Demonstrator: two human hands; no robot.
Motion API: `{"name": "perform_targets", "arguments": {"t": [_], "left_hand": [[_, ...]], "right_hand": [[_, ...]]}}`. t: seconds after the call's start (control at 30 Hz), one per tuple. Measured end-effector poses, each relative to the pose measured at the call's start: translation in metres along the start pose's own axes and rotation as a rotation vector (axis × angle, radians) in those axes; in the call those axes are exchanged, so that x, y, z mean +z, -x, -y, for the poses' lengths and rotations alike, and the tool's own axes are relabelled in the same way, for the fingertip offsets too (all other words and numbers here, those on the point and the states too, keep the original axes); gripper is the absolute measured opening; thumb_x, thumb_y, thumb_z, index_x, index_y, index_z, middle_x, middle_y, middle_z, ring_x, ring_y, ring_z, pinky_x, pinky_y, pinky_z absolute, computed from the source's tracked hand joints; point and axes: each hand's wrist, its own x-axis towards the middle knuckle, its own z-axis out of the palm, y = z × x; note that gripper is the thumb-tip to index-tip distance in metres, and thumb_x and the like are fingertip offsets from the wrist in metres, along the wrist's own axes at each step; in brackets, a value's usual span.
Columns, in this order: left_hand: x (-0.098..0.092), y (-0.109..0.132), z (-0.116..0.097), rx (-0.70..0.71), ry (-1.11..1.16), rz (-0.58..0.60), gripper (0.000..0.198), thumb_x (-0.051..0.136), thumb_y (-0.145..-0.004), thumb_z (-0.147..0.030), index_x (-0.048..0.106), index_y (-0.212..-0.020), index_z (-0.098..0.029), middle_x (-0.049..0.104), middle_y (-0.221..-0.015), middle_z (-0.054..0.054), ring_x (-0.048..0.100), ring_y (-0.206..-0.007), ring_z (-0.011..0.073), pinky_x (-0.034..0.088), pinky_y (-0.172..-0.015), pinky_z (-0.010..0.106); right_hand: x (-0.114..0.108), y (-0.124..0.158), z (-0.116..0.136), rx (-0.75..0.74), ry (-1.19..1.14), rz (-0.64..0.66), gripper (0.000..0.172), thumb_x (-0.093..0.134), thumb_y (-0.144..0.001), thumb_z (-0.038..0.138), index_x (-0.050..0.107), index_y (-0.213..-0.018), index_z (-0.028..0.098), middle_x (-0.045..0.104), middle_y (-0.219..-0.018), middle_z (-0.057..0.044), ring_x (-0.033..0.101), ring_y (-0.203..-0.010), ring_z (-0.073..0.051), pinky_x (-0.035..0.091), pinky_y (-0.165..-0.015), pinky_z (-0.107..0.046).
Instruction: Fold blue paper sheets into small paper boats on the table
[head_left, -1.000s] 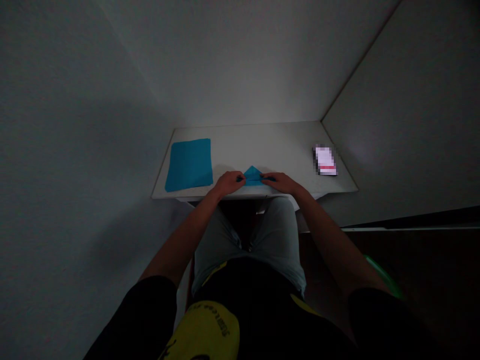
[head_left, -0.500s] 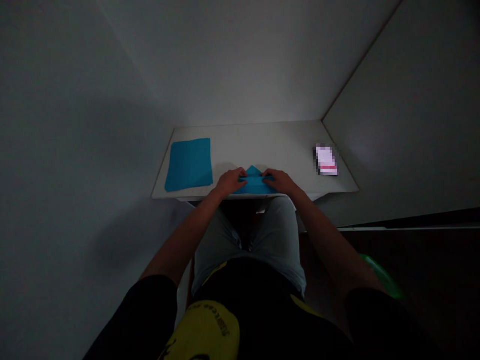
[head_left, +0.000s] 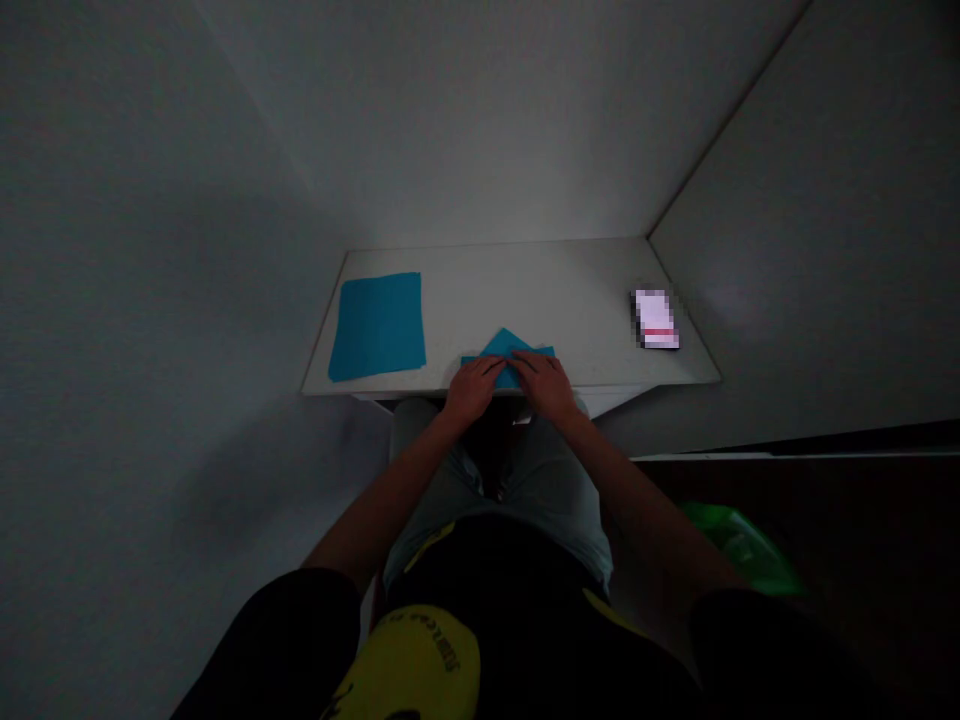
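Grey walls (head_left: 480, 130) enclosing a bench (head_left: 525, 285)

Blue sheets (head_left: 379, 326) are lying left; folded paper (head_left: 507, 341) is sitting at the front edge, left hand (head_left: 473, 388) and right hand (head_left: 547, 385) resting flat over it, nearly meeting. Probably light, it is likely creasing easily, outer edges offering safest hold.

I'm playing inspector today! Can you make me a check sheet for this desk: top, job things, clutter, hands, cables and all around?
Surface: white rectangular tabletop, dimly lit.
Job's things: folded blue paper by the near edge; squarish blue paper stack, left.
Clutter: rectangular pink-and-white object at right, pixelated.
Hands: left hand and right hand both on the folded paper, close together.
Cables: nothing seen.
Surroundings: plain grey walls; shiny green object lower right, unclear what.
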Motion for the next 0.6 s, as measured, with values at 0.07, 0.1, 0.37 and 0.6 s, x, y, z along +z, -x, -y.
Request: {"name": "perform_targets", "arguments": {"t": [0.07,0.1,0.37,0.6], "left_hand": [[0.001,0.009,0.001,0.012,0.008,-0.03,0.044,0.049,-0.11,-0.023,0.064,-0.151,-0.02,0.062,-0.159,0.012,0.056,-0.15,0.027,0.043,-0.128,0.046],[0.001,0.013,0.001,0.017,0.005,-0.044,0.046,0.05,-0.11,-0.029,0.061,-0.154,-0.02,0.059,-0.163,0.013,0.052,-0.154,0.0279,0.04,-0.13,0.048],[0.001,0.035,0.012,-0.073,-0.034,-0.093,0.064,0.061,-0.105,-0.042,0.05,-0.165,-0.022,0.045,-0.173,0.013,0.039,-0.163,0.0316,0.033,-0.135,0.054],[-0.013,0.045,0.021,-0.065,0.046,-0.045,0.053,0.065,-0.097,-0.014,0.067,-0.148,-0.026,0.062,-0.161,0.006,0.053,-0.154,0.026,0.039,-0.133,0.052]], "right_hand": [[0.007,0.008,-0.003,0.005,-0.019,-0.021,0.045,0.045,-0.112,0.029,0.062,-0.153,0.022,0.06,-0.162,-0.013,0.056,-0.148,-0.03,0.045,-0.119,-0.052],[0.008,0.011,-0.006,0.008,-0.025,-0.035,0.047,0.045,-0.113,0.034,0.06,-0.156,0.021,0.057,-0.165,-0.014,0.054,-0.151,-0.031,0.044,-0.121,-0.053],[0.001,0.034,-0.035,-0.008,-0.03,-0.051,0.079,0.057,-0.107,0.055,0.034,-0.174,0.022,0.044,-0.174,-0.015,0.044,-0.159,-0.034,0.038,-0.128,-0.056],[-0.011,0.047,-0.042,-0.014,-0.069,-0.01,0.063,0.064,-0.095,0.022,0.058,-0.158,0.026,0.061,-0.161,-0.011,0.059,-0.144,-0.034,0.045,-0.117,-0.054]]}}
